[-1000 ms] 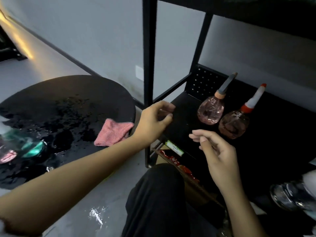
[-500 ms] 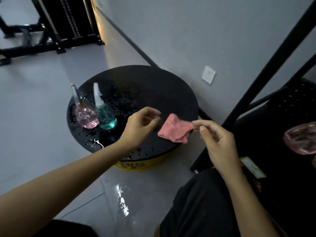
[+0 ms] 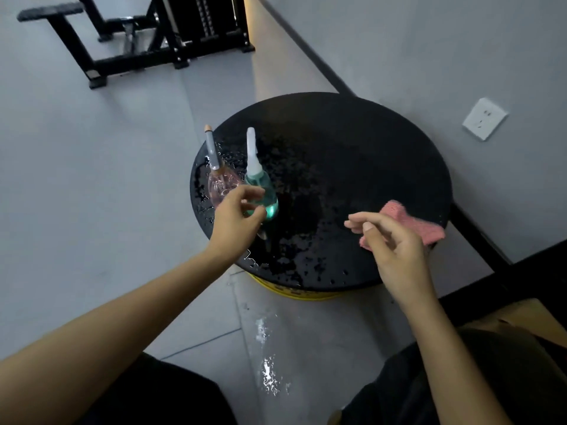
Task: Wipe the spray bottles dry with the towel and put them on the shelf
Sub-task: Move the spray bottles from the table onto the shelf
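Two spray bottles stand at the left edge of a wet round black table (image 3: 352, 142). The pink bottle (image 3: 218, 182) has a grey nozzle; the green bottle (image 3: 260, 191) has a white one. My left hand (image 3: 236, 222) hovers just in front of both, fingers spread and curled, holding nothing. The pink towel (image 3: 411, 223) lies crumpled on the table's right edge. My right hand (image 3: 395, 250) is over the near end of the towel, fingers loosely bent, not gripping it. The shelf is out of view except a black frame bar (image 3: 478, 234) at the right.
Water puddles (image 3: 268, 372) shine on the grey floor between my knees. The table sits on a yellow base (image 3: 294, 294). Black gym equipment (image 3: 159, 35) stands at the back. A wall socket (image 3: 484, 118) is on the right wall.
The view swung left from the shelf to the table. My left hand moved from near the towel to the bottles; my right hand came over the towel's near end.
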The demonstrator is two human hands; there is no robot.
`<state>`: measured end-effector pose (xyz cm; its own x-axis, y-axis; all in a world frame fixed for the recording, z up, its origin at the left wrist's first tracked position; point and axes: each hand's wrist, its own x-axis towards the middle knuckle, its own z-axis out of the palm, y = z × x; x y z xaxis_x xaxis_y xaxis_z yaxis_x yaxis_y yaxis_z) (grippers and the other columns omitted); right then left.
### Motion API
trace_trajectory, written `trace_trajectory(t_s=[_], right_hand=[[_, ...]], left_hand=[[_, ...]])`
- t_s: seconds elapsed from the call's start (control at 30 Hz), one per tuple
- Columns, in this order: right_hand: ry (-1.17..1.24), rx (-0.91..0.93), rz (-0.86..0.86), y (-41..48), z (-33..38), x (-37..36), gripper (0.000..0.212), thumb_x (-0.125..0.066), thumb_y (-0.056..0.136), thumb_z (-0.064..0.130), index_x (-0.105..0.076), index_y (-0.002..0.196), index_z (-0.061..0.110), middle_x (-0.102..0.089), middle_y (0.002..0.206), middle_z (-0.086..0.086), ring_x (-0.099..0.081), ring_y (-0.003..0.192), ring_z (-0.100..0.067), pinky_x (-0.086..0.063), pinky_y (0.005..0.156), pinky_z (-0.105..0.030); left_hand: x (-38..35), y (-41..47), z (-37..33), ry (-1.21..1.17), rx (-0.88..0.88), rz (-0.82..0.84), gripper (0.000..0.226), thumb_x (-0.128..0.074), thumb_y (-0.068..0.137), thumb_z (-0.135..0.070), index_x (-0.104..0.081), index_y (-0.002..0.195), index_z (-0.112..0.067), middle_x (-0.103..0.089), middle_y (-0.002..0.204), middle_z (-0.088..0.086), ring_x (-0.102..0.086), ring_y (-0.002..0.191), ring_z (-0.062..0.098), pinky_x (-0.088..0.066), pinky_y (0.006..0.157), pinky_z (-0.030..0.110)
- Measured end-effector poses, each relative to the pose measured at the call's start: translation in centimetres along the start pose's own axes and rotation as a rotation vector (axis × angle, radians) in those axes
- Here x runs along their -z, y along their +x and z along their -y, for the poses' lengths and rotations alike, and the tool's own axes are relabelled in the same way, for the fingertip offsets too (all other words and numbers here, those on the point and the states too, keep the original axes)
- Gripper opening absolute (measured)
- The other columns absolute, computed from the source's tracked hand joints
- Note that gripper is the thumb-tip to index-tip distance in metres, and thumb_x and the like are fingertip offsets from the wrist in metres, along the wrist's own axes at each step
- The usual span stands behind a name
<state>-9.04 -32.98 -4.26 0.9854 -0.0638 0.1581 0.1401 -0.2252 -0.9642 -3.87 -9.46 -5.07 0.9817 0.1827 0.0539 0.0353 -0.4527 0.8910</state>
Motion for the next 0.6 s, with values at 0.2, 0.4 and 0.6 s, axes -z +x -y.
trace_trajectory(t_s=[0.2,0.4,0.6], right_hand=[[-0.043,-0.014,0.033,1.2,-1.2,-0.6,0.025,-0.050,0.097,0.004,-0.070,0.102,0.018,-0.073,0.097,0.008,-0.066,0.097,-0.001,-0.050,0.080,-0.017],[-0.114,0.010,0.052,1.5,-2.1,-1.0,0.024,-0.052,0.096,0.003,-0.071,0.103,0.016,-0.072,0.097,0.010,-0.067,0.094,-0.001,-0.052,0.078,-0.016],[-0.111,0.003,0.041,1.6,-2.5,-0.7,0.024,-0.052,0.096,0.003,-0.071,0.102,0.018,-0.072,0.097,0.011,-0.067,0.095,0.000,-0.051,0.078,-0.014]], left_hand=[[-0.4,3.8,2.1,0.050,0.028,-0.089,0.063,-0.074,0.079,-0.009,-0.040,0.133,-0.011,-0.049,0.129,0.008,-0.051,0.117,0.020,-0.046,0.103,0.038],[-2.7,8.3,1.6,0.050,0.069,0.037,0.084,-0.079,0.076,-0.012,-0.027,0.142,-0.013,-0.049,0.127,0.003,-0.051,0.117,0.022,-0.043,0.103,0.039],[-3.5,9.7,3.3,-0.026,0.092,-0.039,0.039,-0.070,0.085,-0.013,-0.051,0.119,-0.011,-0.061,0.112,0.009,-0.059,0.107,0.026,-0.048,0.098,0.044]])
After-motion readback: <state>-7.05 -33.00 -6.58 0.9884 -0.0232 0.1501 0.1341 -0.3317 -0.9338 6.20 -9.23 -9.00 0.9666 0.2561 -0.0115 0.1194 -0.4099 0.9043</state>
